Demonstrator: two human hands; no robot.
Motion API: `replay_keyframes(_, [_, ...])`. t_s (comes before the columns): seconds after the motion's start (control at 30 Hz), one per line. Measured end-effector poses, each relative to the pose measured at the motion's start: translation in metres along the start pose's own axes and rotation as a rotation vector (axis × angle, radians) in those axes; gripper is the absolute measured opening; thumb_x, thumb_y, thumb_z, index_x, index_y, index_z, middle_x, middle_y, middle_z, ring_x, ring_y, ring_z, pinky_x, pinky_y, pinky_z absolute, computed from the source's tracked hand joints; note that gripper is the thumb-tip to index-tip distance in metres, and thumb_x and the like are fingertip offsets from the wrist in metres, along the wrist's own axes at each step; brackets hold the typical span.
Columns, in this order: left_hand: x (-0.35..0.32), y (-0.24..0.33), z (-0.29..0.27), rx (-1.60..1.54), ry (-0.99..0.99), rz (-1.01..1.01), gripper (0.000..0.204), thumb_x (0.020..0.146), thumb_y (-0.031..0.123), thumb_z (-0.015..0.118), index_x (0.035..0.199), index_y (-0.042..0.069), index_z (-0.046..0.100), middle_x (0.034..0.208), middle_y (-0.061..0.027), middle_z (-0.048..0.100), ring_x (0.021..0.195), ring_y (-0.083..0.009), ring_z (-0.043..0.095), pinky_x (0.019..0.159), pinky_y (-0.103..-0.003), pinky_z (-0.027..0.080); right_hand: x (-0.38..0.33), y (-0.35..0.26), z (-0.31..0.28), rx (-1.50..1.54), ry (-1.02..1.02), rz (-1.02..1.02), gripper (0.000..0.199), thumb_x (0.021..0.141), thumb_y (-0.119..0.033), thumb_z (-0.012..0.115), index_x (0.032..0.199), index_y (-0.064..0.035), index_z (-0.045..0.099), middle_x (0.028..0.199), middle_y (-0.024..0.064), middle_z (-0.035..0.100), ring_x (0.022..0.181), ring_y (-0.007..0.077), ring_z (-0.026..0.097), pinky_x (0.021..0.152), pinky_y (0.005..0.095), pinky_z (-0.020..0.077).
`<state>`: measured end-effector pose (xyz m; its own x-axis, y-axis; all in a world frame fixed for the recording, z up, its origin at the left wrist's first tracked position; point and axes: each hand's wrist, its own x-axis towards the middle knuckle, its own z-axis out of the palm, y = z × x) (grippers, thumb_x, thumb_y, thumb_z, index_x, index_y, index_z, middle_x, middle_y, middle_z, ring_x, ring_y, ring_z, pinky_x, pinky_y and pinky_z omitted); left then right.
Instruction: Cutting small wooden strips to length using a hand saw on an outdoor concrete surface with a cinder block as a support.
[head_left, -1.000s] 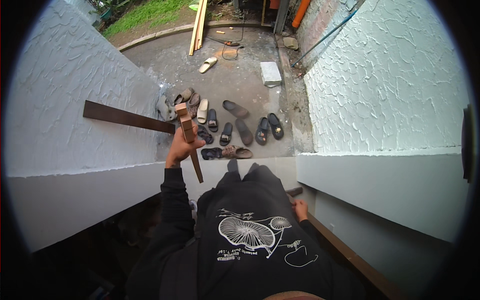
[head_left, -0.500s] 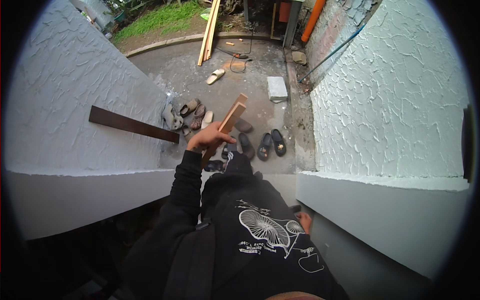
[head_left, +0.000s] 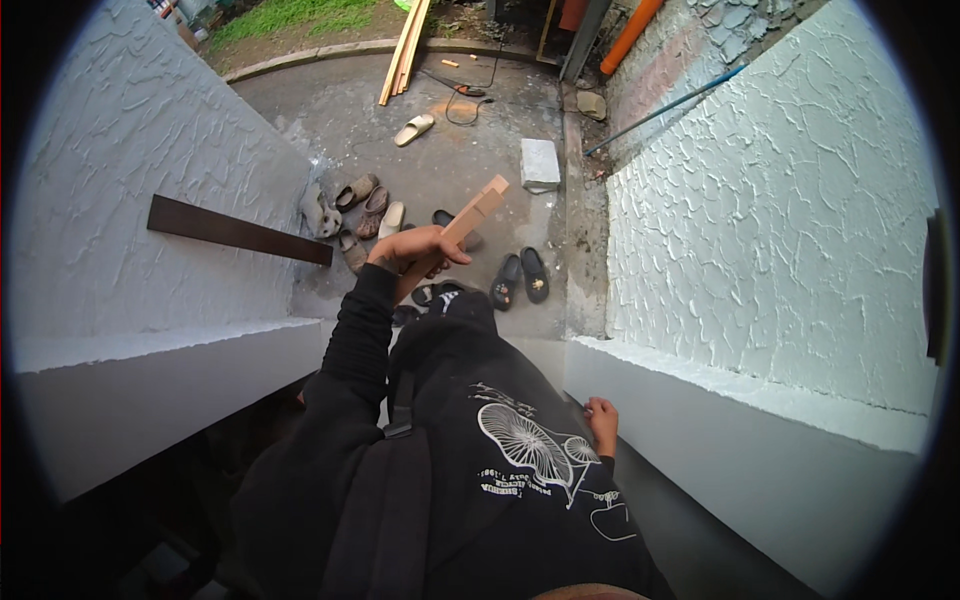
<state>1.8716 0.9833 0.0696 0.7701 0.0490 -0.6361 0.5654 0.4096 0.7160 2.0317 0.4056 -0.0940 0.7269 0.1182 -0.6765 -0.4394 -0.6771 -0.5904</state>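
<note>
My left hand point(head_left: 412, 246) is closed around light-brown wooden strips point(head_left: 474, 213), held at a slant over the ground with their far ends pointing forward and right. The strips overlap, and their near ends pass below my wrist. My right hand point(head_left: 602, 424) hangs low by my right side, near the ledge of the white wall, its fingers curled. What it holds, if anything, is hidden. Past my feet, a pair of black clogs point(head_left: 519, 277) stands just right of the strips.
Several shoes point(head_left: 372, 212) lie by the left wall, near a dark brown board point(head_left: 238, 236). Farther out are a single beige slide point(head_left: 414, 130), a pale block point(head_left: 540, 163), a corded tool point(head_left: 462, 90) and long timber strips point(head_left: 403, 60). Textured walls point(head_left: 760, 210) flank the passage.
I have moved forward a little, so the ground things shift in view. The strips in my left hand now line up more closely and slant further right. My right hand has come out from my side.
</note>
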Motion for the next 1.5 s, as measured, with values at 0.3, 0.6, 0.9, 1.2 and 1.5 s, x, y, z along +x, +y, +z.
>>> replay_keyframes(0.3, [0.042, -0.025, -0.105, -0.104, 0.001, -0.068, 0.029, 0.089, 0.025, 0.082, 0.100, 0.009, 0.061, 0.078, 0.0045, 0.053, 0.066, -0.0078, 0.051, 0.058, -0.027, 0.039, 0.081, -0.128, 0.074, -0.309, -0.092, -0.257, 0.026, 0.099, -0.026, 0.071, 0.106, -0.0016, 0.076, 0.093, 0.0089, 0.077, 0.086, 0.0176, 0.073, 0.079, 0.0336, 0.0575])
replay_keyframes(0.6, [0.044, -0.060, -0.196, -0.349, 0.089, -0.037, 0.031, 0.084, 0.026, 0.087, 0.093, 0.013, 0.060, 0.069, 0.0039, 0.053, 0.055, -0.0100, 0.047, 0.053, -0.028, 0.039, 0.147, -0.224, 0.129, -0.370, -0.294, -0.324, 0.022, 0.099, -0.019, 0.072, 0.111, -0.0008, 0.075, 0.095, 0.0086, 0.077, 0.086, 0.0164, 0.073, 0.079, 0.0310, 0.0581])
replay_keyframes(0.9, [0.044, -0.044, -0.236, -0.298, 0.132, -0.071, 0.031, 0.086, 0.028, 0.087, 0.084, 0.013, 0.060, 0.068, 0.0021, 0.057, 0.055, -0.0104, 0.052, 0.054, -0.028, 0.040, 0.151, -0.226, 0.064, -1.068, -0.350, -0.293, 0.038, 0.093, -0.032, 0.073, 0.111, 0.0017, 0.078, 0.107, 0.0231, 0.078, 0.102, 0.0328, 0.076, 0.088, 0.0430, 0.0591])
replay_keyframes(1.2, [0.039, -0.078, -0.258, -0.298, 0.393, -0.055, 0.030, 0.080, 0.029, 0.091, 0.085, 0.009, 0.070, 0.077, 0.0017, 0.064, 0.065, -0.0110, 0.056, 0.061, -0.030, 0.042, 0.148, -0.448, 0.052, -1.034, -0.147, -0.579, 0.034, 0.095, -0.028, 0.075, 0.117, -0.0028, 0.075, 0.106, 0.0171, 0.079, 0.096, 0.0295, 0.077, 0.084, 0.0405, 0.0588])
replay_keyframes(1.5, [0.037, -0.026, -0.250, -0.374, 0.533, -0.014, 0.034, 0.079, 0.030, 0.092, 0.090, 0.005, 0.072, 0.078, -0.0010, 0.066, 0.066, -0.0127, 0.059, 0.060, -0.030, 0.044, 0.158, -0.571, 0.231, -0.753, -0.406, -0.873, 0.027, 0.099, -0.018, 0.072, 0.122, -0.0044, 0.071, 0.104, 0.0092, 0.077, 0.090, 0.0190, 0.071, 0.078, 0.0346, 0.0552])
